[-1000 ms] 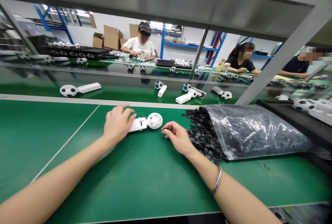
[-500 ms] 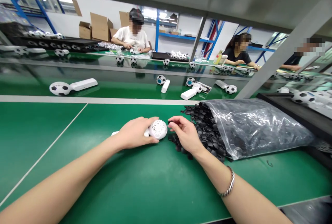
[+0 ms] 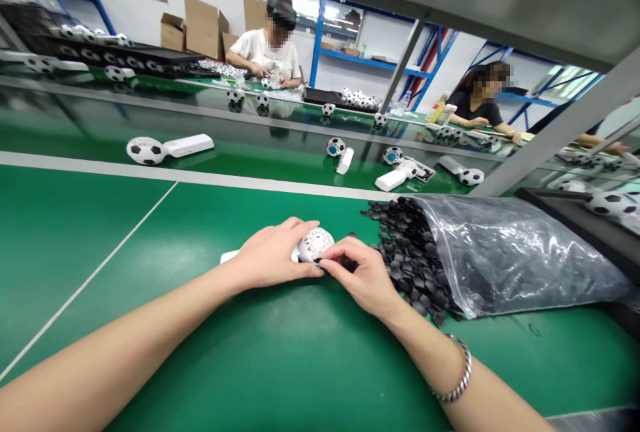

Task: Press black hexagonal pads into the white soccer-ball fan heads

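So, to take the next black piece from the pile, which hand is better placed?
Likely the right hand: it is closer to the pile of black pieces at the mouth of the clear bag. The left hand holds the white ball, farther from the pile.

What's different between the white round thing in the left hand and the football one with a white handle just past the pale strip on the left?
The white plastic round-headed piece has a pale head full of openings; the black-and-white football-patterned piece has black patches. The white piece is in the left hand; the football-patterned piece lies with no hand on it. Both have rounded heads.
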`<action>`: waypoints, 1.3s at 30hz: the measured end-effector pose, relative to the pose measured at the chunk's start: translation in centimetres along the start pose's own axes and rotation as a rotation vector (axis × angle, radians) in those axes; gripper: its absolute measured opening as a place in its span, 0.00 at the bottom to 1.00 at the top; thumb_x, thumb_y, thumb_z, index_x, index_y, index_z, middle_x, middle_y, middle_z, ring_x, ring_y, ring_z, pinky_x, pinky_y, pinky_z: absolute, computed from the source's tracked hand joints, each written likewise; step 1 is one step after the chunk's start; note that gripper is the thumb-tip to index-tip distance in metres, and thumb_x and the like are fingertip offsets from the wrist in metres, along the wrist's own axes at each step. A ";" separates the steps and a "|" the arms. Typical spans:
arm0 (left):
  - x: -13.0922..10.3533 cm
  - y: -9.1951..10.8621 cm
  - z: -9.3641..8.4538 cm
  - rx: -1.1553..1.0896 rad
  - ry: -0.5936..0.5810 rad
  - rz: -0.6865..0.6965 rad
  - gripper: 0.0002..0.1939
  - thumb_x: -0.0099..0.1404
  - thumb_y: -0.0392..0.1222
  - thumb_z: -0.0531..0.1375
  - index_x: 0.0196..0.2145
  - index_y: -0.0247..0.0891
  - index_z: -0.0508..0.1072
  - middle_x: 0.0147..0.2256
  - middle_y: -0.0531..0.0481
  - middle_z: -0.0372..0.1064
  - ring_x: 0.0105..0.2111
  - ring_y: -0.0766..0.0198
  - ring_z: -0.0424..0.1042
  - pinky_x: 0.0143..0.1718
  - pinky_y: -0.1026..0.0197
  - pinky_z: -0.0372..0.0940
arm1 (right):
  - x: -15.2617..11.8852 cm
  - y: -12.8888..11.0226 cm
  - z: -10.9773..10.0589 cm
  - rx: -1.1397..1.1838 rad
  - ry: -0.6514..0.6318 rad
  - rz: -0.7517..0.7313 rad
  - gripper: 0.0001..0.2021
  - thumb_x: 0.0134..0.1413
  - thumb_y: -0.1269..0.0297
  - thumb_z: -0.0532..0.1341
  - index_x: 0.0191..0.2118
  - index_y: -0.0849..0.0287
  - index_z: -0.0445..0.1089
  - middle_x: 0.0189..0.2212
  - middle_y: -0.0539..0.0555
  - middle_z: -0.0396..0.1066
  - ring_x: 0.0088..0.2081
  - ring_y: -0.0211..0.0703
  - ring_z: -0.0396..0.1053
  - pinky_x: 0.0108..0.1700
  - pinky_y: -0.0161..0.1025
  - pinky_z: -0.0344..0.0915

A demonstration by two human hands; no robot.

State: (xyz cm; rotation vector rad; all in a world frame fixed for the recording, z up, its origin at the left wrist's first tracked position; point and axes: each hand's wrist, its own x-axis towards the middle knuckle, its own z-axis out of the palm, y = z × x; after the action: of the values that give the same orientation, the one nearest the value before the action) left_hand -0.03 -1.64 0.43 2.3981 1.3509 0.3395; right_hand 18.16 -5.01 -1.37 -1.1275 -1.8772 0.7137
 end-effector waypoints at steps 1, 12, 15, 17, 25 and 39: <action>0.0 0.0 0.0 0.008 -0.002 -0.002 0.39 0.49 0.62 0.57 0.57 0.50 0.53 0.50 0.49 0.61 0.44 0.52 0.66 0.43 0.57 0.58 | 0.0 0.0 0.0 -0.014 -0.006 -0.011 0.03 0.49 0.65 0.59 0.28 0.56 0.69 0.28 0.51 0.67 0.32 0.39 0.64 0.36 0.38 0.63; 0.1 -0.2 -0.1 -0.004 0.005 0.030 0.34 0.52 0.58 0.57 0.56 0.49 0.55 0.52 0.51 0.61 0.47 0.52 0.64 0.45 0.55 0.57 | 0.0 1.1 0.6 0.042 0.063 0.114 0.18 0.43 0.66 0.63 0.42 0.55 0.59 0.46 0.54 0.59 0.47 0.42 0.60 0.42 0.38 0.64; 0.2 0.0 -0.2 -0.039 0.007 0.004 0.33 0.51 0.56 0.58 0.54 0.49 0.58 0.51 0.52 0.62 0.47 0.52 0.64 0.44 0.56 0.58 | 0.1 1.2 0.9 0.130 -0.019 0.147 0.22 0.46 0.67 0.61 0.48 0.55 0.55 0.48 0.54 0.61 0.49 0.42 0.61 0.47 0.40 0.62; 0.3 0.1 -0.1 -0.057 0.021 -0.008 0.31 0.50 0.55 0.58 0.52 0.49 0.60 0.50 0.52 0.63 0.46 0.53 0.64 0.44 0.57 0.59 | 0.0 1.0 1.0 0.149 -0.035 0.138 0.21 0.47 0.68 0.60 0.48 0.56 0.55 0.45 0.54 0.64 0.46 0.40 0.64 0.49 0.40 0.61; 0.4 -0.2 0.0 -0.063 0.004 -0.036 0.33 0.48 0.57 0.59 0.52 0.50 0.59 0.50 0.53 0.63 0.45 0.53 0.65 0.42 0.58 0.60 | 0.7 0.9 -0.3 0.070 -0.017 0.139 0.16 0.46 0.65 0.61 0.44 0.57 0.61 0.41 0.52 0.67 0.43 0.40 0.65 0.45 0.39 0.63; 0.5 -1.4 0.8 0.253 0.161 0.139 0.31 0.54 0.25 0.46 0.54 0.47 0.59 0.45 0.47 0.63 0.45 0.55 0.60 0.48 0.50 0.54 | 2.2 5.4 -3.6 -0.663 0.070 0.224 0.08 0.50 0.61 0.58 0.36 0.56 0.70 0.35 0.55 0.67 0.41 0.46 0.60 0.44 0.42 0.58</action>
State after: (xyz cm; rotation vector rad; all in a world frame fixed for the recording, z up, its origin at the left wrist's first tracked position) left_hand -0.56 -0.68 -0.89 2.7341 1.3702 0.4302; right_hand 23.02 -0.47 -3.00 -1.7686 -2.0010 0.1466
